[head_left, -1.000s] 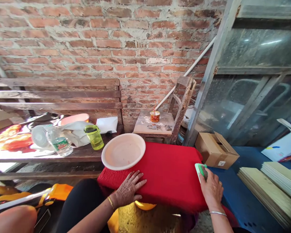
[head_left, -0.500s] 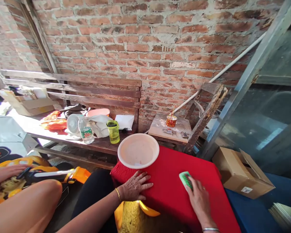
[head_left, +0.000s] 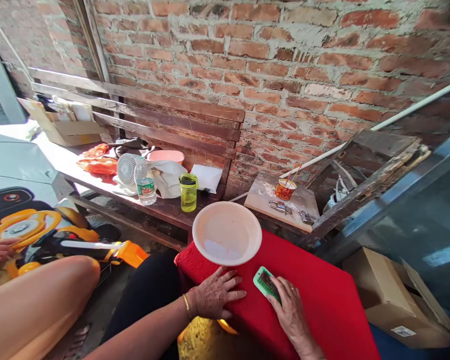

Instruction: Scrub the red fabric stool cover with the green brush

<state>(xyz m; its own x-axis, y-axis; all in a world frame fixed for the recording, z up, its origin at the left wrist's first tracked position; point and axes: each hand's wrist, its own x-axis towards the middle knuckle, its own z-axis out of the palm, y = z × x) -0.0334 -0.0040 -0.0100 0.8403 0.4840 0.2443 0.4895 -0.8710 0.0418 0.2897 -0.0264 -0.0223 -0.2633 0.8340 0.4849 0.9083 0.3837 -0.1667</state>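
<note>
My right hand [head_left: 290,307] grips a green scrubbing brush [head_left: 264,281] on the red cloth [head_left: 322,290]; a dark, bristly-looking area shows on the brush's upper side. Flat on the cloth, to the left of the brush, lies my left hand [head_left: 216,294] with its fingers spread. Just beyond that hand a whitish basin [head_left: 227,255] stands at the cloth's far left corner. It seems to hold some clear water.
Behind, a wooden bench [head_left: 165,210] bears a water bottle [head_left: 145,187], a yellow-green cup [head_left: 188,195] and a small fan [head_left: 126,169]. A small wooden stand [head_left: 258,200] carries a paper tub [head_left: 285,190] and padlocks. A cardboard box [head_left: 393,295] sits right. Another person's leg [head_left: 48,300] is at left.
My right hand has moved left with the brush, nearer to my left hand and the basin. My left hand stays flat on the cloth. The whole view has shifted and tilted.
</note>
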